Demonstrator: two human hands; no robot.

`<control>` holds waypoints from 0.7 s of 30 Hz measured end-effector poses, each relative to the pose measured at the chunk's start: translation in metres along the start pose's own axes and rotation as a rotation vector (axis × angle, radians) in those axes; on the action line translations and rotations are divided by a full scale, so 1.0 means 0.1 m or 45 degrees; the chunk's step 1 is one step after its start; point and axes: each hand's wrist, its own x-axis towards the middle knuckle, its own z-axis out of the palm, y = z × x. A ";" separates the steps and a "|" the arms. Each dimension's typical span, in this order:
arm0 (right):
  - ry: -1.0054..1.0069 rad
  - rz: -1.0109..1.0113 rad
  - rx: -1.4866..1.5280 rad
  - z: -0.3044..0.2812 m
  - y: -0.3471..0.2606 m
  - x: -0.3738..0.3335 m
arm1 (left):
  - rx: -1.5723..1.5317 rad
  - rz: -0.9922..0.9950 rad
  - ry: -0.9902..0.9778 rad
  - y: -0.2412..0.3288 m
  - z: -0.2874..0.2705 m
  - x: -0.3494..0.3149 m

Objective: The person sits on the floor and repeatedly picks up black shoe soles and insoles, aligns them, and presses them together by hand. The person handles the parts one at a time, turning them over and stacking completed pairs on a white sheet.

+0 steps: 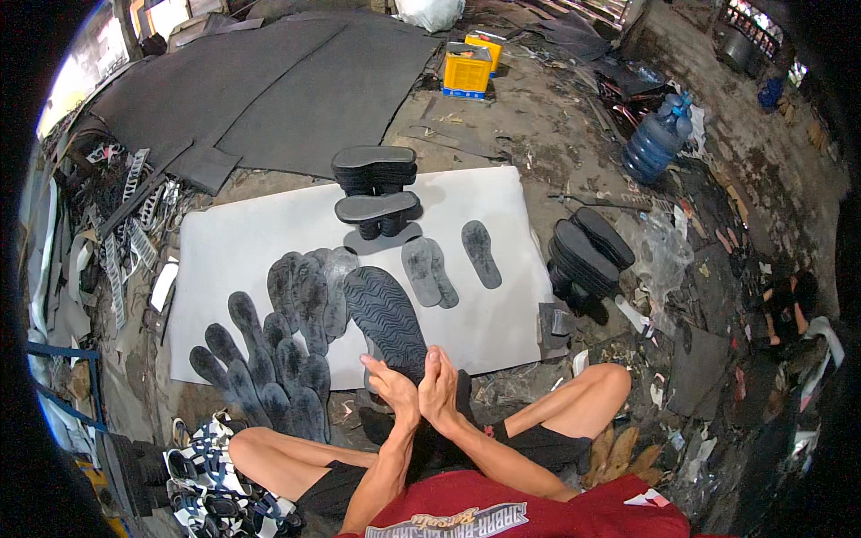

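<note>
A black shoe sole (386, 309) with a zigzag tread is held up in front of me, tread side showing. My left hand (393, 391) and my right hand (438, 389) press together around its near end, thumbs up along the edges. The part inside my palms is hidden. Beneath it lies a white sheet (507, 336). Left of the sole, several dusty black sole pieces (311, 300) overlap on the sheet. To the right lie a pair of grey sole pieces (420, 273) and a single one (482, 254). Stacked thick soles (375, 208) stand beyond.
Another stack of soles (583, 251) stands off the sheet's right side. Large dark sheets (314, 99) cover the floor at the back left. Yellow boxes (467, 70) and a blue water jug (657, 143) stand farther off. White-and-dark straps (220, 489) are heaped by my left knee.
</note>
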 end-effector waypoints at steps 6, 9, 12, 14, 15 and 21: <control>-0.169 0.065 -0.134 -0.09 0.20 0.13 | -0.123 0.025 -0.108 -0.02 0.00 -0.13; -0.257 0.192 -0.083 -0.09 0.31 0.17 | -0.042 0.024 -0.148 0.01 0.02 -0.12; -0.678 0.372 0.303 -0.23 0.39 0.25 | 0.115 -0.075 -0.410 0.00 -0.16 0.09; -0.845 0.513 0.799 -0.21 0.65 0.32 | 0.270 -0.080 -0.605 -0.14 -0.15 0.16; -0.886 0.690 1.123 -0.18 0.64 0.36 | 0.403 -0.024 -0.701 -0.20 -0.13 0.20; -1.096 0.520 0.718 0.02 0.65 1.07 | 0.435 0.063 -0.809 -0.39 -0.55 0.53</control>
